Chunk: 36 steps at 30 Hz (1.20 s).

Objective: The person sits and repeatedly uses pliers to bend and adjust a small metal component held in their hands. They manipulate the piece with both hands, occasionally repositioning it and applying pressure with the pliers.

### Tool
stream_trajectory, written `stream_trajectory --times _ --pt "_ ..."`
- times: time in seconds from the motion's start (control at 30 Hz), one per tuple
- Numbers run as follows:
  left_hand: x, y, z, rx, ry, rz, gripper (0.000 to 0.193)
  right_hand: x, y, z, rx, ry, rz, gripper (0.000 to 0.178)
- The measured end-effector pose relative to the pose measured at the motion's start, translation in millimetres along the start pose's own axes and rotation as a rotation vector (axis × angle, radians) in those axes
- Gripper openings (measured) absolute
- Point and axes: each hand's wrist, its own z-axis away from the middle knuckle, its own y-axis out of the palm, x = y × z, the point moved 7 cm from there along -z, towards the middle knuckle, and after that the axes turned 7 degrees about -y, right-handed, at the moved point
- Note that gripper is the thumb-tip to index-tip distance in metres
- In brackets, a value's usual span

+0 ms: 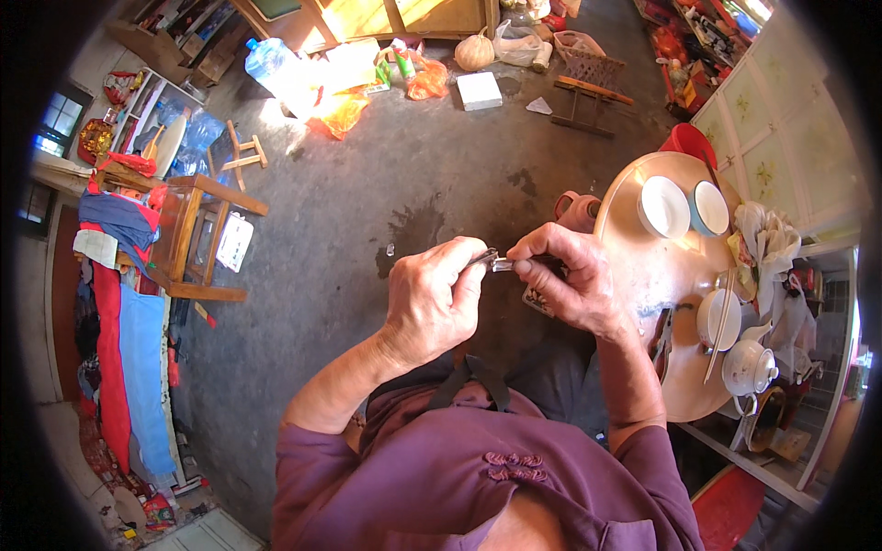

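Observation:
Both hands meet in front of my chest, above the dark grey floor. My left hand [434, 289] is closed, thumb and forefinger pinching a small dark, thin piece [484, 258] with a metallic shine. Facing it, my right hand [571, 280] pinches a small silver-ended piece [502, 264]; its darker part runs back under the fingers. The two pieces touch or overlap at the fingertips, and I cannot tell what kind of things they are. Below the right fingers shows a small dark patterned object [537, 301], partly hidden.
Close on my right stands a round table [629, 253] with white bowls [663, 208], chopsticks [722, 321] and a white teapot [749, 369]. A pink vessel [577, 212] is beside its edge. A wooden stool [193, 239] stands left. Bags, a pumpkin [474, 52] and a white box [480, 91] lie ahead.

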Motion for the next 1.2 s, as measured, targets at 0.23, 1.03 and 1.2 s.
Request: stream_trajectory --times 0.23,1.03,1.2 --pt "-8 2 -2 0.037 -0.013 -0.057 0.009 -4 -5 7 -0.024 0.006 0.011 0.005" --pt "-11 25 -1 0.160 -0.058 -0.111 0.010 6 -7 13 0.165 -0.121 0.292 0.014" --pt "-5 26 2 0.154 -0.055 -0.090 0.011 -6 -3 12 0.244 0.036 0.231 0.019"
